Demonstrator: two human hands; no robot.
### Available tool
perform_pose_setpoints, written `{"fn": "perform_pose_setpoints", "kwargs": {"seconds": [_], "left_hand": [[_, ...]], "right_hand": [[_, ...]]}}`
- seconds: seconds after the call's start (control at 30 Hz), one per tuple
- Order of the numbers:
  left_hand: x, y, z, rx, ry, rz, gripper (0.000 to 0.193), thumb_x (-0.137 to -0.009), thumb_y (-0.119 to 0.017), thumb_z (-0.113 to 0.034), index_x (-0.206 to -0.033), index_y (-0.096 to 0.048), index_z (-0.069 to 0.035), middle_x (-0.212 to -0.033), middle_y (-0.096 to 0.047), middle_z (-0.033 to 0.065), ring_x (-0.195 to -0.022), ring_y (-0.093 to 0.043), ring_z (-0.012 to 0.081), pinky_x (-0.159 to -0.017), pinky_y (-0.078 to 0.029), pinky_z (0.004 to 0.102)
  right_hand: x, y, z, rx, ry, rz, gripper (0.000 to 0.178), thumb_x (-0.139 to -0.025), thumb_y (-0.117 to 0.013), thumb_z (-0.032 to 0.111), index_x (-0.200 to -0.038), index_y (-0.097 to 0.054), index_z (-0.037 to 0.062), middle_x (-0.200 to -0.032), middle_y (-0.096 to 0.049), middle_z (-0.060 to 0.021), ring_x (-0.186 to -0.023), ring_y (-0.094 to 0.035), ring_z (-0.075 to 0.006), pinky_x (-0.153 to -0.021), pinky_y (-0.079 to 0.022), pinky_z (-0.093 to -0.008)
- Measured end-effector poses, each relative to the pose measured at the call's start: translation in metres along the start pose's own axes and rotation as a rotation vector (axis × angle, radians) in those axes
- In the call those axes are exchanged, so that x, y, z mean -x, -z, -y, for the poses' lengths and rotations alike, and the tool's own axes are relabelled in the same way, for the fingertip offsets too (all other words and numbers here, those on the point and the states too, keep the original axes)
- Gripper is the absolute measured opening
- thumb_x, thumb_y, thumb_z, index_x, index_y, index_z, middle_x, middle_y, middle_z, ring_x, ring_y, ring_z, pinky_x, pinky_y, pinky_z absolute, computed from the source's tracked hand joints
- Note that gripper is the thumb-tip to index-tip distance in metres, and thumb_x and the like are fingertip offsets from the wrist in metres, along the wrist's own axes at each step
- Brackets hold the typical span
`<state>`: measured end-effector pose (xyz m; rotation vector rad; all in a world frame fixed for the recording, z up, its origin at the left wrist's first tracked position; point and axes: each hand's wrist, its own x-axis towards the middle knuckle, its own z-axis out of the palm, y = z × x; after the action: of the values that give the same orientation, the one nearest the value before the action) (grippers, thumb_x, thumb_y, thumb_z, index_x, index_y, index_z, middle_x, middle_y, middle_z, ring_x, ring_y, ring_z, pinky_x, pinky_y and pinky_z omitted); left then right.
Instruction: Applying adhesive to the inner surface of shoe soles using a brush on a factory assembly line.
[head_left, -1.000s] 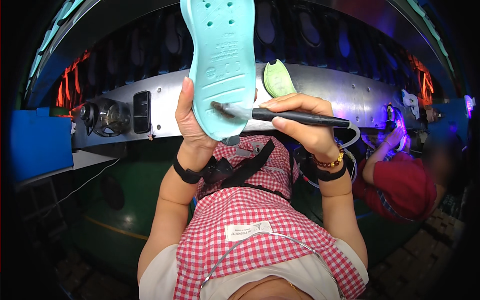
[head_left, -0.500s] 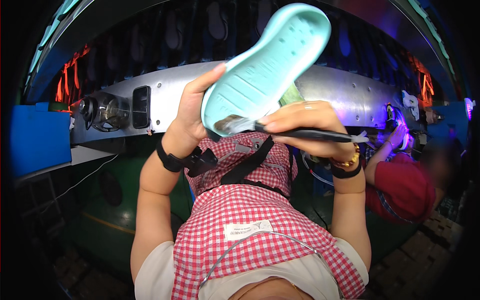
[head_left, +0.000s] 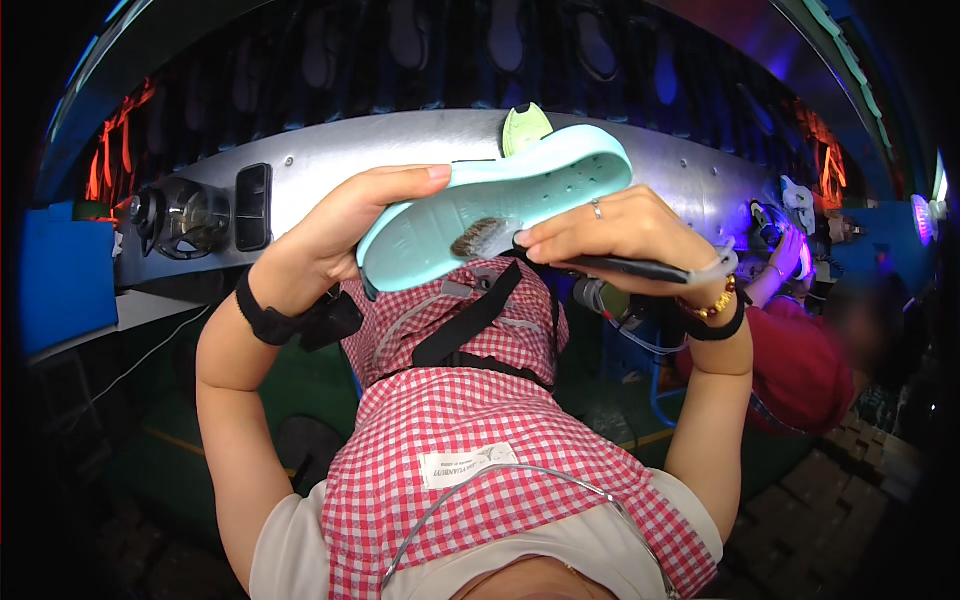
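Note:
My left hand (head_left: 350, 215) is closed round the heel end of a light turquoise shoe sole (head_left: 410, 245), thumb over its upper edge. The sole is tilted, with its hollow inner face toward me and small holes at the far toe end. In my right hand (head_left: 620, 235) is a brush (head_left: 630, 266) with a black handle, pinched between thumb and fingers. Its brown bristles (head_left: 480, 238) touch the inside of the sole near the middle. Just behind the sole's toe end a pale green piece (head_left: 524, 128) lies on the metal table.
A metal table (head_left: 330, 140) runs across in front of me. At its left are a dark glass jar (head_left: 188, 220) and a black phone-like object (head_left: 253, 207). Behind it hang dark sole shapes (head_left: 408, 35) in a row. A co-worker in red (head_left: 800, 365) handles something at the right.
The sole has swung lower and flatter, its toe end coming down and nearer. The brush has moved from the heel end toward the middle of the sole. Both hands still hold their things.

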<state>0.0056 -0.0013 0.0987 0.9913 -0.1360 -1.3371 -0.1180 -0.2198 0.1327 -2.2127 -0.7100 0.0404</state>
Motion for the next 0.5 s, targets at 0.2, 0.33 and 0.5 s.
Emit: {"fn": "perform_pose_setpoints", "kwargs": {"seconds": [0.2, 0.33, 0.5], "left_hand": [[0.004, 0.004, 0.000, -0.110, 0.015, -0.080, 0.040, -0.085, -0.054, -0.026, -0.111, -0.050, 0.004, -0.096, -0.059, 0.0115, -0.079, -0.060, 0.0121, -0.066, -0.051, 0.0231], [0.010, 0.007, -0.001, -0.198, -0.048, -0.062, 0.041, -0.084, -0.053, -0.026, -0.111, -0.050, 0.005, -0.100, -0.058, 0.0116, -0.082, -0.060, 0.0122, -0.070, -0.050, 0.0225], [0.000, 0.002, 0.011, 0.069, -0.107, -0.121, 0.040, -0.085, -0.051, -0.024, -0.113, -0.047, 0.005, -0.102, -0.058, 0.0147, -0.086, -0.060, 0.0176, -0.073, -0.050, 0.0264]], "right_hand": [[0.012, 0.005, -0.004, 0.079, -0.094, 0.216, 0.016, -0.072, -0.060, 0.003, -0.088, -0.063, 0.0022, -0.095, -0.063, -0.0115, -0.086, -0.062, -0.0251, -0.074, -0.049, -0.0309], [0.017, 0.004, -0.015, 0.003, -0.033, -0.031, 0.020, -0.071, -0.063, 0.002, -0.091, -0.062, 0.0014, -0.094, -0.063, -0.0126, -0.086, -0.062, -0.0250, -0.075, -0.049, -0.0310], [0.018, -0.015, -0.010, -0.409, -0.243, -0.132, 0.022, -0.072, -0.063, 0.001, -0.094, -0.063, -0.0008, -0.091, -0.064, -0.0146, -0.082, -0.063, -0.0218, -0.073, -0.049, -0.0300]]}}
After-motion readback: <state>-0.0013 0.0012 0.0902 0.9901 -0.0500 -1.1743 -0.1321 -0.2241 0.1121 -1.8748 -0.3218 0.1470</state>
